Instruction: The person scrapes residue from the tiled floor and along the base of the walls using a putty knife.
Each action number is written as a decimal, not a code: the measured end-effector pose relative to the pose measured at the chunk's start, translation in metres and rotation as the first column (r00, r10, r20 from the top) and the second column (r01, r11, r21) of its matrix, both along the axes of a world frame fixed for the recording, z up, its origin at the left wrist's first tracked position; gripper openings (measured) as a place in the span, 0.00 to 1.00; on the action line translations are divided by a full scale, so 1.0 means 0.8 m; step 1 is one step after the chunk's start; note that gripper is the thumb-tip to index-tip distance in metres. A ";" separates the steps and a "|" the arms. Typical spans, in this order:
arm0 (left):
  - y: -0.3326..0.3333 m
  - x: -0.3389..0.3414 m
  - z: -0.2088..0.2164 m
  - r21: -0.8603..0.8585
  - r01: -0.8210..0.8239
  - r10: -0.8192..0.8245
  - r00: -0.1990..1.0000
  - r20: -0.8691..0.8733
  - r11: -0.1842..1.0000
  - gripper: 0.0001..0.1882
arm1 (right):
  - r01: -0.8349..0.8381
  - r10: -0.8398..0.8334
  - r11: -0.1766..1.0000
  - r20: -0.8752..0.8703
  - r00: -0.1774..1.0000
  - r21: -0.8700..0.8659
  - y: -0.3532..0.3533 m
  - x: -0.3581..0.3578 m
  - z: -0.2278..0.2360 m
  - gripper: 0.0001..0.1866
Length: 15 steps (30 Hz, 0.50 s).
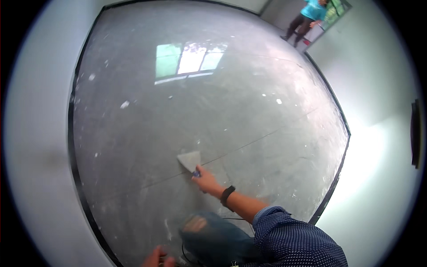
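My right hand (207, 181) is closed around the dark blue handle of a putty knife (190, 159). Its broad, pale blade fans out ahead of my fingers, low over or against the grey floor (147, 129), beside a thin dark line; contact is hard to tell. A dark band circles my right wrist. At the lower edge, my left hand (159, 258) is partly cut off and a little blurred. Its fingers are apart, with nothing visible in them. Between my arms shows my bent knee (209, 231) in torn jeans.
White specks and flakes (125, 104) dot the floor. Pale walls (40, 133) with a dark skirting strip (76, 169) bound the room. A person (307, 20) in a turquoise top is by the doorway at the upper right. A dark cable (186, 256) runs near my knee.
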<state>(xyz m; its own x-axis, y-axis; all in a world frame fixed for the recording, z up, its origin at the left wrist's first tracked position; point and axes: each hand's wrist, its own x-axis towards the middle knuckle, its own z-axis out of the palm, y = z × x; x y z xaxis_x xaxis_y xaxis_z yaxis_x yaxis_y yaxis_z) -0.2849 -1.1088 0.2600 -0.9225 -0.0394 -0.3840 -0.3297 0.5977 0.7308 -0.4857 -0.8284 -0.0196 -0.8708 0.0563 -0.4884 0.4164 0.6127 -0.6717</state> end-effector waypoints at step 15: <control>0.120 -0.126 0.158 0.067 0.039 -0.040 0.999 0.015 0.997 0.17 | -0.101 0.101 0.995 0.029 0.994 -0.017 0.100 0.044 0.063 0.28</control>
